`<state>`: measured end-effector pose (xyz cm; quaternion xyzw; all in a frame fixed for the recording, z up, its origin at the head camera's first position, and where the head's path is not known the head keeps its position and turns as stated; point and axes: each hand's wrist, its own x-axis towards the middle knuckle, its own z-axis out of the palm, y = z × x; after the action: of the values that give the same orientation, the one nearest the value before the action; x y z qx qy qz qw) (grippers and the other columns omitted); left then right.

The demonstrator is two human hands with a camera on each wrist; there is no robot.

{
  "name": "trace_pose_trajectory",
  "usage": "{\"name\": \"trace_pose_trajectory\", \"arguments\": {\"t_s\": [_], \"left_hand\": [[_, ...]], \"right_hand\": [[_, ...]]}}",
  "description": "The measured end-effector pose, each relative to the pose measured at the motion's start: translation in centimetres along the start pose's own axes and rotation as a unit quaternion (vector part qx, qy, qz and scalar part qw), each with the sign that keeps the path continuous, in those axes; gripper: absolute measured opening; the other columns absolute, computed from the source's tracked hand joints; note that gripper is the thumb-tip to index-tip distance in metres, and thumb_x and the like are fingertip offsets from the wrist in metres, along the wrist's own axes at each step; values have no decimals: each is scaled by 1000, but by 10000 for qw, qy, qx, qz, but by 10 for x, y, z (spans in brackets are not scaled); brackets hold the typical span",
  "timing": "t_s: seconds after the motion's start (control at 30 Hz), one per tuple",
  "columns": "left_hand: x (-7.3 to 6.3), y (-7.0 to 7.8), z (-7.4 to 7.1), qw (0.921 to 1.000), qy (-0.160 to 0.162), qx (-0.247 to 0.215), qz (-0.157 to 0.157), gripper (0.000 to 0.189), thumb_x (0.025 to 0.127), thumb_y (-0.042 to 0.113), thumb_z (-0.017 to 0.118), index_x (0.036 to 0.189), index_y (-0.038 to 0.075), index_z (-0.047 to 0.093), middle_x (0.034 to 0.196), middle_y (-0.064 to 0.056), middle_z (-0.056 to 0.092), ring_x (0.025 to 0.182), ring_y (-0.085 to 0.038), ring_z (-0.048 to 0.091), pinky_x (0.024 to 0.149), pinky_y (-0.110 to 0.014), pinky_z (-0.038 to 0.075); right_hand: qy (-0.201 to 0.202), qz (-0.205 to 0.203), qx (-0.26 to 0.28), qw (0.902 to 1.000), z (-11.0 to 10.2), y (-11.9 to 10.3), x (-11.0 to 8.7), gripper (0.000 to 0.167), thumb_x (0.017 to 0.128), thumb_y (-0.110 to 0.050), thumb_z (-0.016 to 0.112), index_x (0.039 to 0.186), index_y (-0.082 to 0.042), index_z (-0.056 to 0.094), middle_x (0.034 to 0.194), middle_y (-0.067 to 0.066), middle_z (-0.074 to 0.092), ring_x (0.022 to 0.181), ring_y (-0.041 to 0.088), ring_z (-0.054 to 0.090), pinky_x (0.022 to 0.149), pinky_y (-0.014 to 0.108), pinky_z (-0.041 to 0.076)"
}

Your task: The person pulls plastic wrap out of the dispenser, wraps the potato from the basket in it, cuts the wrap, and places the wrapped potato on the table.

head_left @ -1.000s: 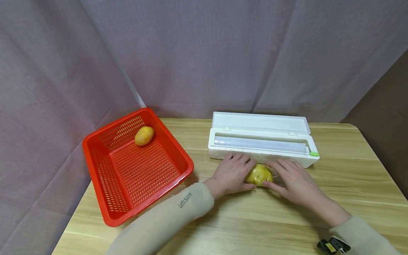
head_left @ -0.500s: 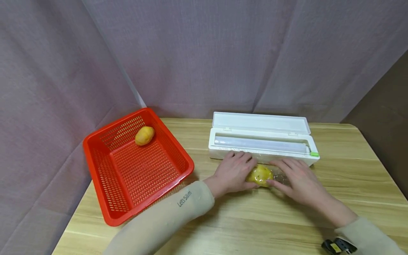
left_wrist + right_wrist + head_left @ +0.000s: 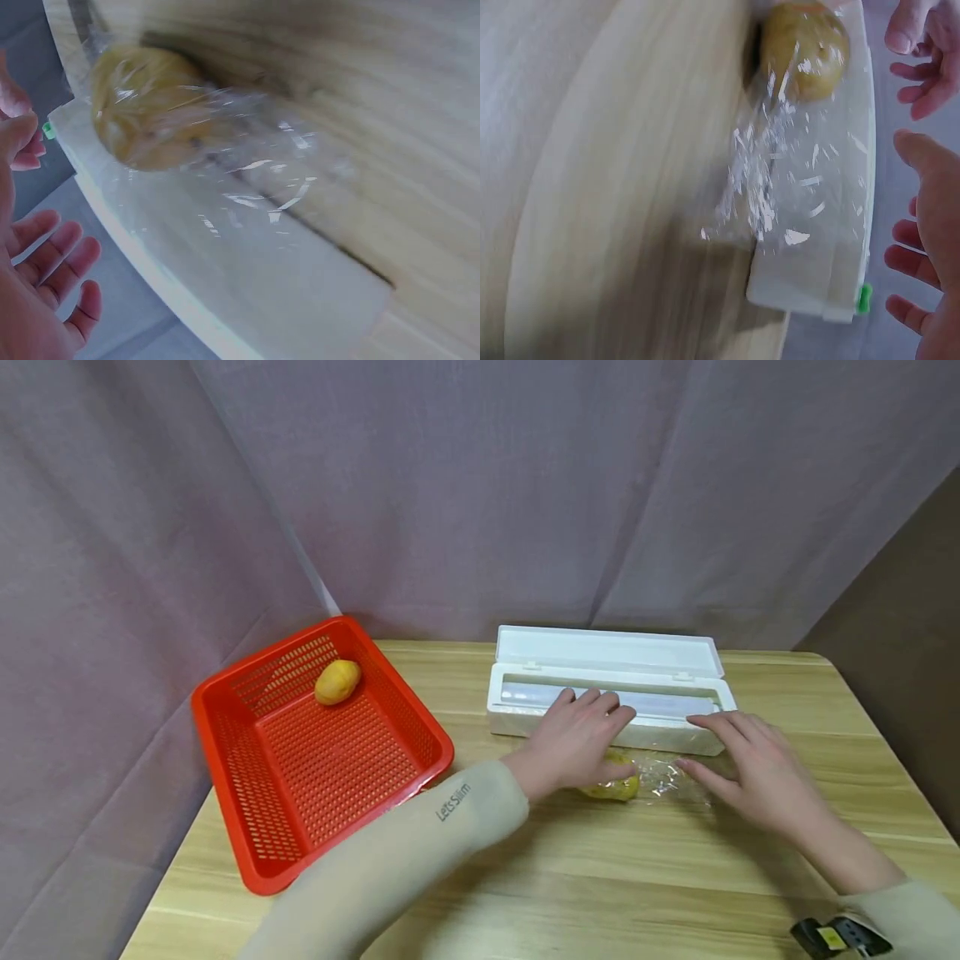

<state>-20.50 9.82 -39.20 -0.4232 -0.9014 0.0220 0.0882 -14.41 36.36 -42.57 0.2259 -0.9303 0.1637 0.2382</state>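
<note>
Head view: a wood-grain table (image 3: 637, 885) bears a red perforated basket (image 3: 337, 752) at eight o'clock and a white cling-film dispenser (image 3: 607, 650) at three, lid raised, presumably for access. Fingers relaxed, gripping nothing, the left hand (image 3: 575, 743) partly hides a wrapped potato (image 3: 617, 790) at four; the right hand (image 3: 761, 770) is beside its loose film (image 3: 658, 777) (both ends seemingly within reach). Another potato (image 3: 337, 682) sits at the basket's twelve.

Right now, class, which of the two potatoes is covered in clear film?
The wrapped potato beside the white box; the other potato, in the red basket, looks bare.
</note>
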Motion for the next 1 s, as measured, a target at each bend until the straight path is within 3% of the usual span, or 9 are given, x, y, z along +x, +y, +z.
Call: {"name": "trace_pose_trajectory", "arguments": {"t_s": [0.2,0.47,1.0], "left_hand": [[21,8,-8,9999,-96,-54,-22,64,97,73,59,143,29,61,128,11,61,113,-9,58,93,-31,45],[51,25,-20,9987,-481,-6,-144,57,101,70,55,146,35,58,135,13,59,123,-8,56,99,-31,44],[100,51,-22,9953,-836,-370,-313,50,103,67,55,148,44,58,141,17,57,127,-5,54,104,-31,42]], "right_hand": [[93,375,-65,9992,-8,11,-1,62,84,-28,91,132,2,66,120,26,67,109,49,61,91,68,46],[155,960,34,9953,-13,27,-7,61,87,-23,88,135,4,62,127,31,63,117,54,56,95,71,41],[-164,1830,677,9806,3,48,-16,70,96,-23,81,151,7,49,140,41,51,125,61,46,98,79,34]]}}
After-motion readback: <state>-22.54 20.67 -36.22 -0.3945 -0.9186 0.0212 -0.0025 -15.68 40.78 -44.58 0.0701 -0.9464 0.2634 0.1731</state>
